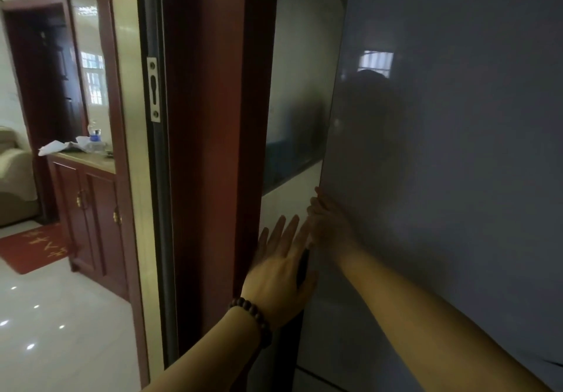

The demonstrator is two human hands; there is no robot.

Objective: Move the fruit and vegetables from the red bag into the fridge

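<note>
Forearms, two, bare, entered from the bottom edge and reached toward the fridge door (451, 154), a large grey glossy panel filling the right of the view.

Left hand (278, 270): fingers straight and spread wide, holding nothing, hovering just beside the door's left edge; a dark bead bracelet (253, 318) sat on the wrist.

Right hand (327, 224): blurred, placed at the door's left edge with fingers seemingly hooked round it; whether it truly gripped the edge could not be told.

Fridge: door appeared shut or barely cracked; no interior was visible.

Red bag, fruit, vegetables: none in view; their whereabouts could not be told.

Surroundings: red-brown door frame (213, 148) just left of the fridge; beyond it, a wooden cabinet (88, 209) bearing a water bottle (95, 139), and a red mat (33, 247) on the tiled floor.

Progress, judged: early. Opening the fridge seemed the step in hand; every transfer of produce apparently remained.
</note>
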